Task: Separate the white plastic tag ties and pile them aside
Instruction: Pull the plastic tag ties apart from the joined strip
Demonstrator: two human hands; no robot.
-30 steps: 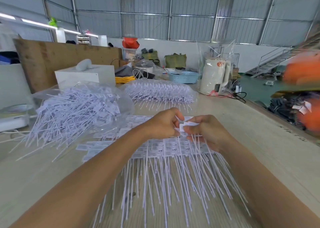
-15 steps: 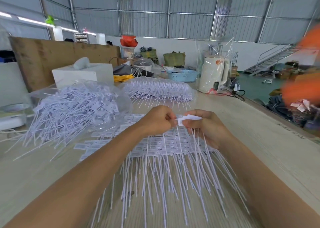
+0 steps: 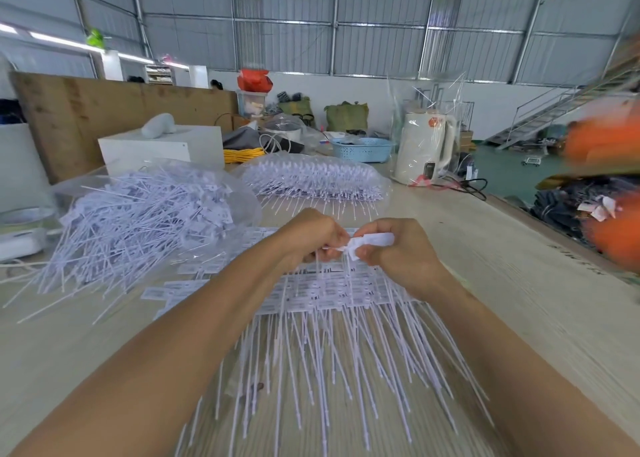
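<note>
both hands meet above the middle of the worktop. the left hand has its fingers curled, pinching the white heads of a few tag ties. the right hand pinches the flat white head of one tag tie between thumb and fingers, and that head now juts out level to the right above its knuckles. half a second ago the same head lay closer between the two hands, and a second ago it was tucked low against the fingertips, so the hands have drawn slightly apart and the piece has come up. under the hands the joined strip of tag ties lies flat, its thin tails fanned toward the person, much as before. to the left a loose pile of separated ties sits in a clear plastic bag, unchanged. behind the hands a second clear bag of ties lies across the worktop. farther back stand a white box, a blue basket and a white kettle. at the right edge an orange blur has shifted since the earlier views.
</note>
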